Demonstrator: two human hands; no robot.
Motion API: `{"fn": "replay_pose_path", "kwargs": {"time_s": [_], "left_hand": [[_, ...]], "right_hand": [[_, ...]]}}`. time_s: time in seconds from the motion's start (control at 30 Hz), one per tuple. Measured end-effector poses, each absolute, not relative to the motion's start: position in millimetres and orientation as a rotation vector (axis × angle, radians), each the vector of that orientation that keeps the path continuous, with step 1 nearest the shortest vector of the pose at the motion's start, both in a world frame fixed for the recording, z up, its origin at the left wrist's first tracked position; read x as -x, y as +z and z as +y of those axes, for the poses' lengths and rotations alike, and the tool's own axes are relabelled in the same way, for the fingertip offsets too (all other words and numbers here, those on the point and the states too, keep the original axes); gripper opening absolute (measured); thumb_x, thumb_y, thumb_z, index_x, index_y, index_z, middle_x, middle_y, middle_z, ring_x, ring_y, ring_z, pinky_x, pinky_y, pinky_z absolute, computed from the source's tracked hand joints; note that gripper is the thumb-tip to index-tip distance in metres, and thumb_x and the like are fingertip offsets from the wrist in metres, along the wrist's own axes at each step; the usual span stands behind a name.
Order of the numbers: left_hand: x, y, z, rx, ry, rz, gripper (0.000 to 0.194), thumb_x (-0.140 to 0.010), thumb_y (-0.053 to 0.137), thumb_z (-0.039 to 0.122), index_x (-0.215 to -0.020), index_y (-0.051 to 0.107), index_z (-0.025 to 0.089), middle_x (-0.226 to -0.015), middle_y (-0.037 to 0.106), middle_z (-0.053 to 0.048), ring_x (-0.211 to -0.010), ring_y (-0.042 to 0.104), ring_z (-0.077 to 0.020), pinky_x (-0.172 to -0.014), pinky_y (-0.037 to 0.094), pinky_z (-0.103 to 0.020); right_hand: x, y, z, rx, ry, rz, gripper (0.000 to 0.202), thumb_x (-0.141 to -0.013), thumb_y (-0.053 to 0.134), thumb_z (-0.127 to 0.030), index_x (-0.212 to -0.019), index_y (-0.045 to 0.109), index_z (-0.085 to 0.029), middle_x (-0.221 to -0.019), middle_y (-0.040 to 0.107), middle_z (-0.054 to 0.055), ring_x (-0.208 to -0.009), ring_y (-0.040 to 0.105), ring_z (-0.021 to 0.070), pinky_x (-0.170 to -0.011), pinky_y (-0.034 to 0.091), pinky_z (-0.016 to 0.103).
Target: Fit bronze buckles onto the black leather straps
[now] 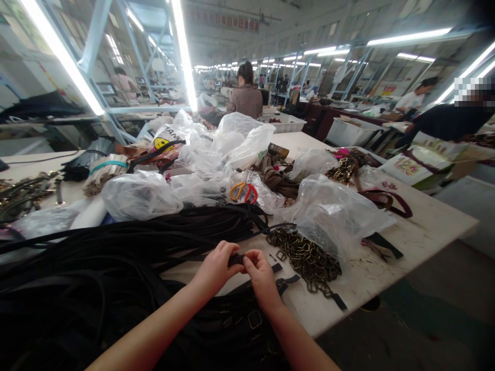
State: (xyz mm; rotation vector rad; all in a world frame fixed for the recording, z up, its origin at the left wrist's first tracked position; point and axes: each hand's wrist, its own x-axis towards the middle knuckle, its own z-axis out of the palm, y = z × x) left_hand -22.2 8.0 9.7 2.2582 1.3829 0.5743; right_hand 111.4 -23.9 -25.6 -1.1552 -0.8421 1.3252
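Just left of the buckle pile (309, 256) on the surface (433, 221), the left hand (219, 264) and right hand (260, 271) pinch one small dark piece (235, 259), each grip closed; black straps (127, 257) lie farther left.

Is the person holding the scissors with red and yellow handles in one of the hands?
No, the scissors lie among the plastic bags, apart from the left hand and right hand.

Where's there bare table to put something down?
Mostly bare: the right end of the table, between the brown strap and the edge; a smaller patch between buckles and near edge. Crowded: left and middle, under black straps and plastic bags.
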Motion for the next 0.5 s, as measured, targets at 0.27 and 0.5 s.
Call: {"fn": "replay_pose_path", "kwargs": {"time_s": [0.27, 0.5], "left_hand": [[17, 13, -3, -2.591, 0.381, 1.347, 0.013, -0.073, 0.054, 0.027, -0.084, 0.058, 0.02, -0.086, 0.055, -0.004, -0.085, 0.051, -0.0205, -0.075, 0.04, -0.032], [60, -10, 6, -2.451, 0.017, 1.39, 0.041, -0.074, 0.053, 0.045, -0.104, 0.052, 0.017, -0.101, 0.056, -0.009, -0.091, 0.053, -0.0235, -0.078, 0.04, -0.033]], "right_hand": [[-128, -47, -23, 1.326, 1.142, -0.862, 0.02, -0.068, 0.056, -0.026, -0.086, 0.049, -0.019, -0.066, 0.048, -0.004, -0.06, 0.047, 0.011, -0.059, 0.04, 0.023], [-170, -30, -28, 1.623, 0.57, -1.465, 0.023, -0.076, 0.043, -0.024, -0.095, 0.054, -0.017, -0.096, 0.055, 0.009, -0.093, 0.05, 0.0213, -0.084, 0.037, 0.036]]}}
